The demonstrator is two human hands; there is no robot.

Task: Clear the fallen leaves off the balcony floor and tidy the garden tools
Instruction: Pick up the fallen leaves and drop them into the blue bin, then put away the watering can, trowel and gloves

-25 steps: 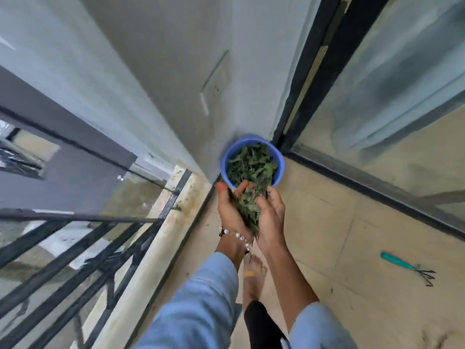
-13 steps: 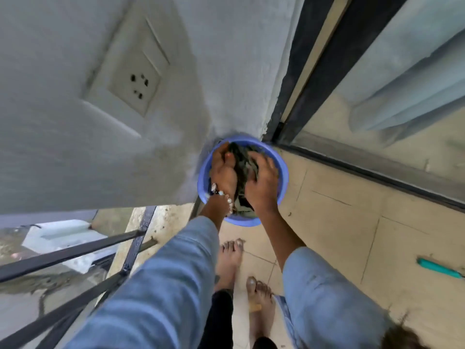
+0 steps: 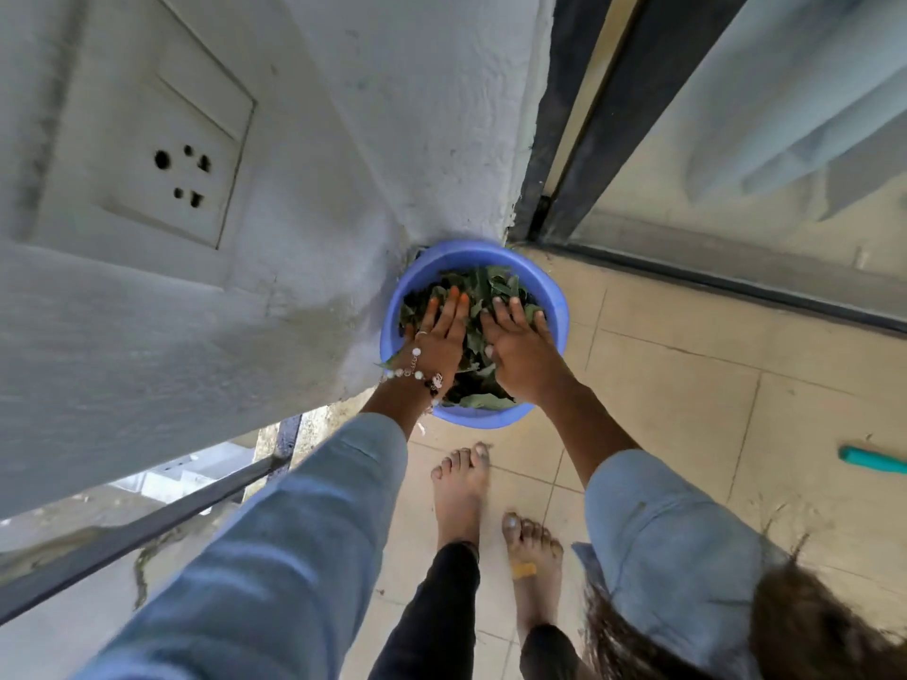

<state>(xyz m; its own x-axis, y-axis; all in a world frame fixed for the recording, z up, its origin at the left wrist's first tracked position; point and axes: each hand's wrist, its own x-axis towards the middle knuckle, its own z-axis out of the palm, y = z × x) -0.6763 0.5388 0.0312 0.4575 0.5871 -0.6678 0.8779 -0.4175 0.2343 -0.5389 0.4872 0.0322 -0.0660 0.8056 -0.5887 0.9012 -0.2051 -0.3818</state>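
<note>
The wall (image 3: 343,139) and door frame (image 3: 579,179) form the corner where the blue bucket (image 3: 552,296) is lodged. The leaves (image 3: 483,287) inside are pressed down by 2 flat, ungripping hands, left hand (image 3: 437,338) and right hand (image 3: 520,348), probably to make room. A teal tool handle (image 3: 871,460) lies well apart on the tiles.

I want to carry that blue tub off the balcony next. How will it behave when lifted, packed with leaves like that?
Probably light: the blue tub holds only leaves, no soil visible. The thin plastic rim may flex. The left hand and right hand press the heap flat, yet it sits near the rim, so loose leaves could spill if tilted.
</note>
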